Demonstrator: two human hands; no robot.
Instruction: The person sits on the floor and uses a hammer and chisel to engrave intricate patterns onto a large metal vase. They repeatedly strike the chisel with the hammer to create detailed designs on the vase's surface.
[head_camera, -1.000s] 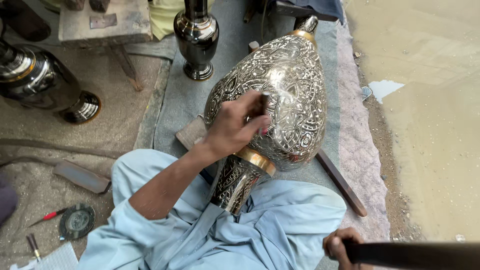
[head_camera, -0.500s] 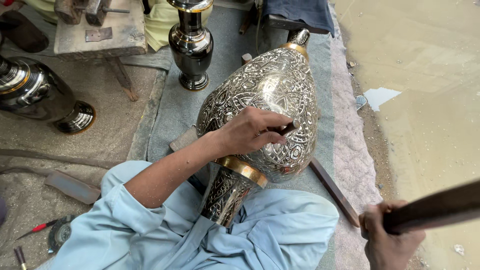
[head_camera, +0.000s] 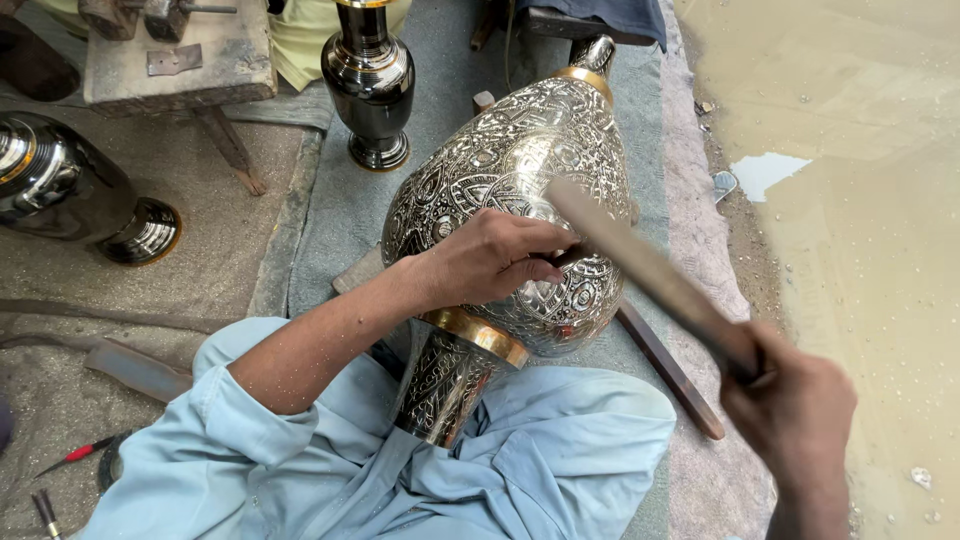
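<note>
Looking steeply down from head height over the seated person's own lap, facing forward across the grey mat (head_camera: 340, 215). Sitting close: the engraved metal vase (head_camera: 510, 190) filling the middle, the left hand (head_camera: 490, 258) at centre, the right hand (head_camera: 795, 405) cropping at the lower right edge. Taking in muddy ground (head_camera: 860, 200) on the right. Sharing nothing with another view, being the only one.

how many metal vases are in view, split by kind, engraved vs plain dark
Engraved silver vase, under the left hand: 1
Plain dark vases: 2, the upright dark vase and the lying dark vase
Total: 3
The right hand holds a wooden stick over the engraved one.
</note>
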